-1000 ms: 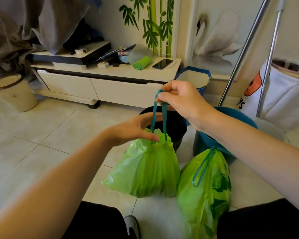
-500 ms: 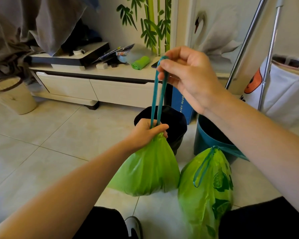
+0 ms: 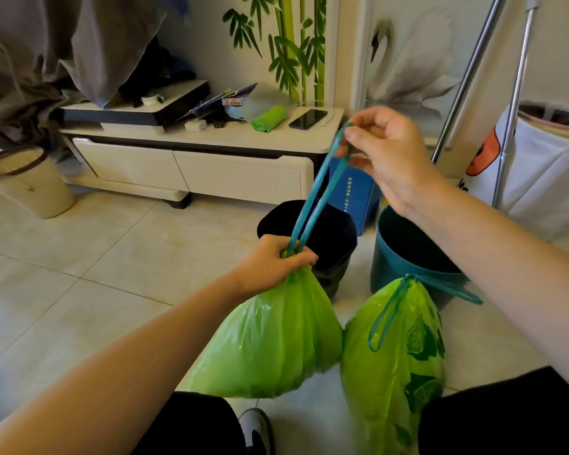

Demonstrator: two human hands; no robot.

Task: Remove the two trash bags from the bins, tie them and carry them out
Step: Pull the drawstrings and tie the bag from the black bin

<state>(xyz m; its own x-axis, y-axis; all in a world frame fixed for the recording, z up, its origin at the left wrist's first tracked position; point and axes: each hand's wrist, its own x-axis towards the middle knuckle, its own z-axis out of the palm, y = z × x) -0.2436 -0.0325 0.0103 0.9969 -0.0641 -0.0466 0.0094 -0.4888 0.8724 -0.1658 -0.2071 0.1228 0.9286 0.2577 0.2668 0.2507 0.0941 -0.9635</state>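
Two green trash bags stand on the tiled floor between my knees. My left hand (image 3: pixel 273 261) grips the gathered neck of the left green bag (image 3: pixel 270 339). Its teal drawstring (image 3: pixel 316 198) runs taut up to my right hand (image 3: pixel 378 152), which pinches the loop. The right green bag (image 3: pixel 391 362) stands beside it with its neck cinched and its own teal drawstring hanging loose. Behind the bags are a black bin (image 3: pixel 335 254) and a teal bin (image 3: pixel 404 257), both without liners.
A low white TV cabinet (image 3: pixel 194 165) with a phone (image 3: pixel 307 118) and a green cloth stands at the back. A beige bin (image 3: pixel 27 185) sits at left. Two metal poles (image 3: pixel 467 77) and a white laundry bag (image 3: pixel 546 178) stand at right. A blue box (image 3: pixel 355 188) is behind the bins.
My left hand closed around the bag's neck while my right hand pulled the drawstring up, then moved it to the right and slightly lower, cinching the bag.
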